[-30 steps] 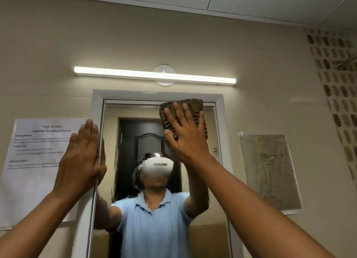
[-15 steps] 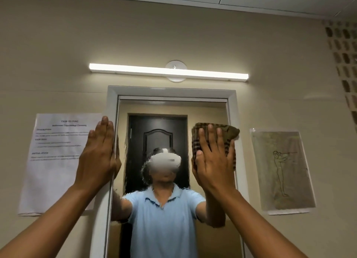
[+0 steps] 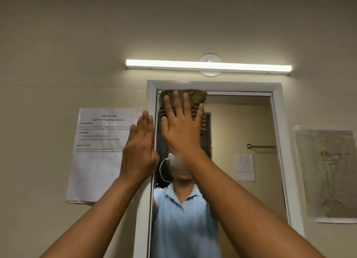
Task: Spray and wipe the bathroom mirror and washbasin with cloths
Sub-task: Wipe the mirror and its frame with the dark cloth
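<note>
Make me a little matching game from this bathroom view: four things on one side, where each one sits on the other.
Things:
1. cloth
2. left hand
3. strip light
4. printed sheet

Places:
A. above the mirror
B. taped to the wall left of the mirror
C. flat on the mirror's left frame
D. under the right hand, top left of the glass

Pairs: 1-D, 2-C, 3-A, 4-B

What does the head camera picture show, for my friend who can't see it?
A person's right hand presses a brown striped cloth flat against the top left corner of a white-framed mirror. The left hand lies flat on the mirror's left frame, beside a printed sheet on the wall. A long lamp glows above.
</note>
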A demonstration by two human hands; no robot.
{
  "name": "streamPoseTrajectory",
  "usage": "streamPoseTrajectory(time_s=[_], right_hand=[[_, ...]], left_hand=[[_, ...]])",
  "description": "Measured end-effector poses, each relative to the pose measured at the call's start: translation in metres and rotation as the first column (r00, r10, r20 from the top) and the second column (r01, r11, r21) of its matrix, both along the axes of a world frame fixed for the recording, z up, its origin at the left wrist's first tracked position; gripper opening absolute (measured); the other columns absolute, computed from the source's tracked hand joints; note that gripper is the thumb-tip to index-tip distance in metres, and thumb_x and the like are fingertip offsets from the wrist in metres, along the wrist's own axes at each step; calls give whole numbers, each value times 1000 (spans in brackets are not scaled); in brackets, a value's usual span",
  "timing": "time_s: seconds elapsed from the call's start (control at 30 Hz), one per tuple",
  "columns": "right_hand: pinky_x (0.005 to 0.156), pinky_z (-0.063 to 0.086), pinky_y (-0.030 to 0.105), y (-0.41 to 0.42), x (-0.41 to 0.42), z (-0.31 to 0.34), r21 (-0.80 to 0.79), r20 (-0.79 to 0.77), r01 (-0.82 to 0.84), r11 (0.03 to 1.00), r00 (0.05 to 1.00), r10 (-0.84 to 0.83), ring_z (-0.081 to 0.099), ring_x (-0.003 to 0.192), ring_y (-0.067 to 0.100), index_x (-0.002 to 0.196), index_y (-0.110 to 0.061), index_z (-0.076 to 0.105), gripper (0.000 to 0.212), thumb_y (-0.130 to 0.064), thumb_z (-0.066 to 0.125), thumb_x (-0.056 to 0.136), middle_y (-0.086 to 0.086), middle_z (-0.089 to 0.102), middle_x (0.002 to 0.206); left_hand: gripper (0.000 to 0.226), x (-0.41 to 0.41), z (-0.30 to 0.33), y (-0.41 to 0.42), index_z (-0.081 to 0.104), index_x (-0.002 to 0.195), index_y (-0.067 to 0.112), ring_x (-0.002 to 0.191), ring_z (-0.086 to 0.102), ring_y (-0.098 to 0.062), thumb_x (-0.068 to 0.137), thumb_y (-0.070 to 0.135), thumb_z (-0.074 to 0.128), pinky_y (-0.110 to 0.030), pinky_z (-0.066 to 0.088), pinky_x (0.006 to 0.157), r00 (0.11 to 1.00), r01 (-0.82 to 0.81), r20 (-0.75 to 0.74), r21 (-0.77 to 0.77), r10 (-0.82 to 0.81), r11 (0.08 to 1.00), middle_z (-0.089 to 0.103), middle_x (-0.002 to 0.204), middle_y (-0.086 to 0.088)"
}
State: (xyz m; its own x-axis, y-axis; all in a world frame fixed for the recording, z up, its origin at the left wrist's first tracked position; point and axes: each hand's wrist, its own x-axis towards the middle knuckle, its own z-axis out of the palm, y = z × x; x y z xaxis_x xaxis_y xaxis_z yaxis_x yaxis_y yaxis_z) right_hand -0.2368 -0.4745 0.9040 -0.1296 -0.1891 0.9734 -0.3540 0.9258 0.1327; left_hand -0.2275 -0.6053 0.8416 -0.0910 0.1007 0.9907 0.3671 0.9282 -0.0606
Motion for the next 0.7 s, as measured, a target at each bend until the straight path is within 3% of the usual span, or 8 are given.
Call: streamPoseTrajectory(time_s=[0.1,0.27,0.43,0.53,0.7], right_hand=[[115,-11,60,-16,-2,-12,11,-1,-4,1000,1000,4,-19,149,22,156,-27,-5,61,-43,19,102,0,-13,163],[116,-3,61,-12,-2,-42,29,-52,-7,1000,999,8,-9,151,23,156,-24,6,61,-42,21,100,3,-3,164],[117,2,61,6,2,-103,134,-37,-4,991,999,9,-7,151,23,156,-24,10,62,-43,29,100,2,1,164],[117,7,61,32,2,-122,239,-37,17,971,999,-9,-3,151,21,156,-27,15,63,-45,34,99,0,5,164],[116,7,62,88,-1,-102,266,-8,59,962,998,-59,-6,151,21,156,-30,11,64,-50,33,98,0,1,165]], left_hand=[[65,0,-2,0,14,156,7,153,9,-19,95,30,24,-41,12,125,999,48,-22,19,-47,999,11,164,-10],[62,-5,-9,-5,11,156,8,153,8,-17,99,21,32,-43,14,124,998,51,-31,20,-51,998,9,165,-9],[66,0,-13,-5,8,156,9,153,6,-20,98,32,30,-41,11,125,1000,28,4,-7,-28,1000,6,165,-9],[68,4,-15,-2,7,157,10,153,5,-21,96,23,34,-44,13,124,999,-32,8,-37,33,999,4,165,-10],[97,11,-22,2,12,156,8,152,8,-27,76,-1,67,-49,17,123,994,-107,14,-81,108,991,9,164,-12]])
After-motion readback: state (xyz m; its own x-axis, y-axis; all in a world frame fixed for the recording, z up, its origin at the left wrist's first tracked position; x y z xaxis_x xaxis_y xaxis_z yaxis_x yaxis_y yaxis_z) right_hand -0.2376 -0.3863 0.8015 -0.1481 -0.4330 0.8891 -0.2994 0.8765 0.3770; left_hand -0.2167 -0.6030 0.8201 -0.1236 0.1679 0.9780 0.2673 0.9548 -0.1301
